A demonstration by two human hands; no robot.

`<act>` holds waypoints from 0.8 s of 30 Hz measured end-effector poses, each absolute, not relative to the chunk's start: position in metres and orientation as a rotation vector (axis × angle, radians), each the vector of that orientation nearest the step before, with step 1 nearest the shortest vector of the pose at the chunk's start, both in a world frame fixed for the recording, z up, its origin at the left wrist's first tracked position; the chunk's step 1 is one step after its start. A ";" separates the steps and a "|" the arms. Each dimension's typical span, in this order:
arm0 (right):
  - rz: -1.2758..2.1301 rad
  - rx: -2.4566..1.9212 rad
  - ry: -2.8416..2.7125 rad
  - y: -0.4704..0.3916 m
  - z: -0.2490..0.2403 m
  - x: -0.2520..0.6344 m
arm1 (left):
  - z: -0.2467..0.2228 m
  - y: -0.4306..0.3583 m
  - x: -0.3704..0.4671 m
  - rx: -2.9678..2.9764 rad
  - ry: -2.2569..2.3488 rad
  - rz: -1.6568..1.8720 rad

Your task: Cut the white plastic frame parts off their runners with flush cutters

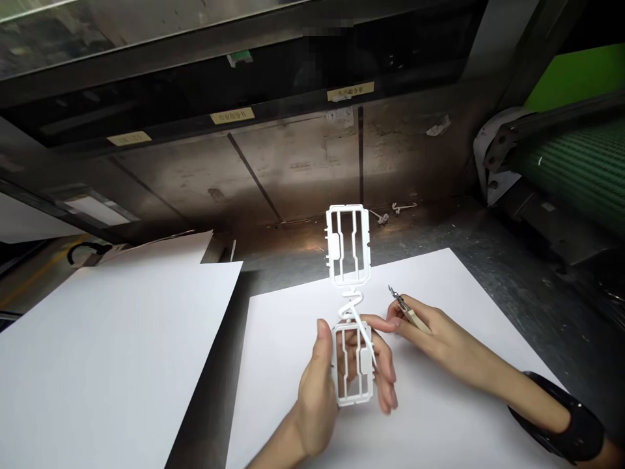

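My left hand [317,397] holds a white plastic moulding made of two slotted rectangular frames, one above the other. The upper frame [334,246] rises clear of the fingers. A zigzag runner [347,307] with a thin slanting spike joins it to the lower frame [366,361]. That lower frame rests between my left thumb and the fingers behind it. In my right hand [439,335] is a pair of nippers [415,320] with a pale handle, its metal jaws pointing up and left, apart from the moulding. A left fingertip is close to my right fingers; whether they touch I cannot tell.
Under my hands lies a white sheet [273,339] on a dark metal bench [493,241]. More white sheets [122,352] are at the left. A metal panel [303,163] backs the bench, with small white scraps [383,218] at its foot. A green conveyor belt [571,156] stands right.
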State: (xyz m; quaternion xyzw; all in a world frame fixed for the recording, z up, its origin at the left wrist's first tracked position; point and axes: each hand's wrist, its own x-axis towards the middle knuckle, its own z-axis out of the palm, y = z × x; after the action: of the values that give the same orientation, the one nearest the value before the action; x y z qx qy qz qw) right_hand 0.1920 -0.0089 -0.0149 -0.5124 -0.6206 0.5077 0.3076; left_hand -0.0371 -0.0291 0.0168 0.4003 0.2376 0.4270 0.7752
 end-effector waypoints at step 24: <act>0.947 -1.381 -1.584 -0.012 0.014 0.220 | 0.030 -0.010 -0.036 0.949 0.904 0.788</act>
State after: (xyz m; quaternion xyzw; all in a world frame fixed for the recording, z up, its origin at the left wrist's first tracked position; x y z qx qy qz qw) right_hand 0.2197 -0.0117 0.0143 -0.5474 -0.6278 0.3755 0.4063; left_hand -0.0357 -0.0097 0.0299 0.4294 0.4094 0.3569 0.7215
